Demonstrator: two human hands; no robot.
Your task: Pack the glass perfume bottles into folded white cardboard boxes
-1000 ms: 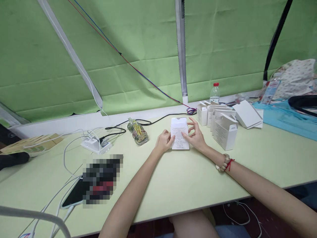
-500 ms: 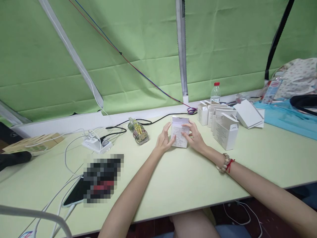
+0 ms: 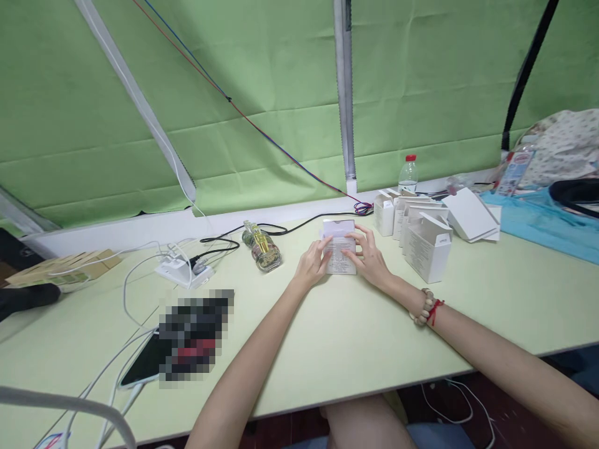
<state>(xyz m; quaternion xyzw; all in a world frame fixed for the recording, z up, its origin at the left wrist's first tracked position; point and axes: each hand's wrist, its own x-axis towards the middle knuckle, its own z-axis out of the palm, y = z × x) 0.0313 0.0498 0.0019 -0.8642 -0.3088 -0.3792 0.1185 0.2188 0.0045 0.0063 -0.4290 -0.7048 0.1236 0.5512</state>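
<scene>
Between my hands is a small white cardboard box (image 3: 340, 263) with rows of fine print on its face and a pale lilac flap at the top. My left hand (image 3: 312, 263) grips its left side, with fingers bent over the face. On the opposite side, my right hand (image 3: 372, 260) holds the box with its thumb and fingertips against the print. Whether anything is inside the box cannot be seen. Several similar white boxes (image 3: 427, 252) with raised flaps stand in a row to the right of my right hand.
Flat white cartons (image 3: 470, 215) lie behind the row, near a red-capped bottle (image 3: 409, 176). Left of my hands are a clear container (image 3: 264, 252) with yellow parts, a power strip (image 3: 185, 271) with cables, and a phone (image 3: 145, 362). A blue cloth (image 3: 543, 221) lies at right.
The box has tipped slightly and its top flap shows more. My left fingers have moved from the box's edge onto its face; my right hand has barely shifted.
</scene>
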